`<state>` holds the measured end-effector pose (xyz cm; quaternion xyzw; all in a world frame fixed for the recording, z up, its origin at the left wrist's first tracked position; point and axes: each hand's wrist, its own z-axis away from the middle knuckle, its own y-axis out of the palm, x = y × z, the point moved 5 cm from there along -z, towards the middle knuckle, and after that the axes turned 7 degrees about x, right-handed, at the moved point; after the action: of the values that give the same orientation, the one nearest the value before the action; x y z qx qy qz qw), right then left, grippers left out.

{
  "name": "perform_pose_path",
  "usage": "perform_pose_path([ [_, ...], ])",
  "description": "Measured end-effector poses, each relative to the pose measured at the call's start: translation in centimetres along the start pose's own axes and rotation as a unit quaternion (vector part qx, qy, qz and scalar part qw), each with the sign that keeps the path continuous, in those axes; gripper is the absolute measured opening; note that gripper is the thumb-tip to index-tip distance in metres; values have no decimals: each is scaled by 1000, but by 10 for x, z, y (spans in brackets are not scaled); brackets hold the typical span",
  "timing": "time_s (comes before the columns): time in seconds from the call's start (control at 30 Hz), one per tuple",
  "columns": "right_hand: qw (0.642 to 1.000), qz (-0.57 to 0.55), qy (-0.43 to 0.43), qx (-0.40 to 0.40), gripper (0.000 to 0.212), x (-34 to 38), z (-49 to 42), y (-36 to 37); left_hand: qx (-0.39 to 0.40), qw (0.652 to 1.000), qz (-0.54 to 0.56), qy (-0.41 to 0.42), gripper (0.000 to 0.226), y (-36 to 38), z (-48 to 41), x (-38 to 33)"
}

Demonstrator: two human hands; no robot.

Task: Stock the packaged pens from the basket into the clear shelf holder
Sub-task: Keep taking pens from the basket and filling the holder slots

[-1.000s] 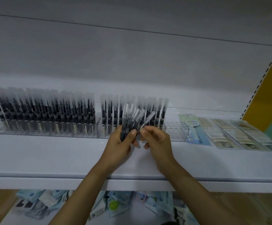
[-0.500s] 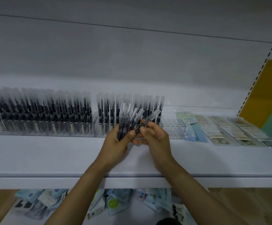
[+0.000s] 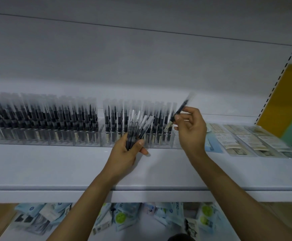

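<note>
One packaged pen (image 3: pixel 180 110) is pinched, tilted, in the right hand (image 3: pixel 191 132), above the unfilled end of the clear shelf holder (image 3: pixel 42 142). The left hand (image 3: pixel 125 154) grips a fanned bundle (image 3: pixel 139 127) awaiting placement. Beyond the left hand the holder stands full; stocking is judged mostly done.

White shelf (image 3: pixel 54 171), grey back panel (image 3: pixel 141 58), yellow wall (image 3: pixel 281 94) rt – dim
</note>
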<state>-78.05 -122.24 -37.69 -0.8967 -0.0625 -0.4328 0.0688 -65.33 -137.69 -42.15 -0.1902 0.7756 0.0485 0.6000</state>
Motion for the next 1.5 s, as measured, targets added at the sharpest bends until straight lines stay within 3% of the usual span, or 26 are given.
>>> perform_pose_path([
  [0.27,991,134,-17,23,16,-15,0,10,8,1000,14,4,15,0,-2,3],
  [0.43,988,151,-8,25,18,-25,8,12,7,1000,7,9,17,-1,-2,4],
  [0.63,974,204,-93,12,24,-27,21,22,2,1000,5,12,16,-1,-1,3],
  [1.33,983,173,-53,3,23,-37,20,20,-1,1000,-3,9,23,0,1,-1],
  [1.5,986,122,-96,-60,28,-5,31,5,9,1000,-11,4,31,1,4,-3],
])
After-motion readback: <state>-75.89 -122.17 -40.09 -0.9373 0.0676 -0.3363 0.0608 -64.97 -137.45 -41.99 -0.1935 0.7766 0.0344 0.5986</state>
